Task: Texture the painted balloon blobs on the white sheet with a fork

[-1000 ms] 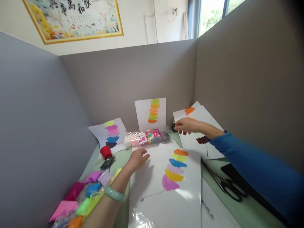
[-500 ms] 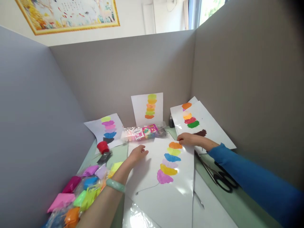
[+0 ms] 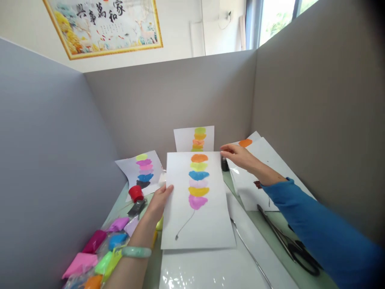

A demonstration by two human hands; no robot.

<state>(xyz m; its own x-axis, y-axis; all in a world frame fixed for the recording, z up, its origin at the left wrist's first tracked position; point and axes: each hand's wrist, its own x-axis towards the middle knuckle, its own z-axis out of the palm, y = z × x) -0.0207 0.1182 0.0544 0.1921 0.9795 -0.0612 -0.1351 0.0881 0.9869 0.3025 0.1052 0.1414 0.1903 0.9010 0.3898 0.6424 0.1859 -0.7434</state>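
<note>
Lifted off the green desk since the earlier frames, where it lay flat, the white sheet with the coloured blobs (image 3: 197, 200) now stands raised and tilted toward the camera, hiding the clear packet that lay behind it. Fingers of the left hand (image 3: 159, 200) are curled round the sheet's left edge at about 9 o'clock, thumb on the front face, pinching the paper. Fingertips of the right hand (image 3: 237, 154) pinch its top right corner at about 1 o'clock, the other fingers held loosely together. A pale green bangle (image 3: 136, 251) circles the left wrist; a blue sleeve (image 3: 315, 224) covers the right forearm.

Behind the held sheet, at 12 o'clock, a second painted sheet (image 3: 194, 138) leans on the grey partition. At 10 o'clock a third sheet with blobs (image 3: 141, 172) lies curled against the wall, with a red cap (image 3: 136, 193) just below it. At 2 o'clock more white sheets (image 3: 264, 168) lean on the right partition, a small dark bottle (image 3: 224, 163) beside them. Scissors (image 3: 288, 245) lie at 4 o'clock. Bags of coloured clay (image 3: 102, 253) sit at 8 o'clock.
</note>
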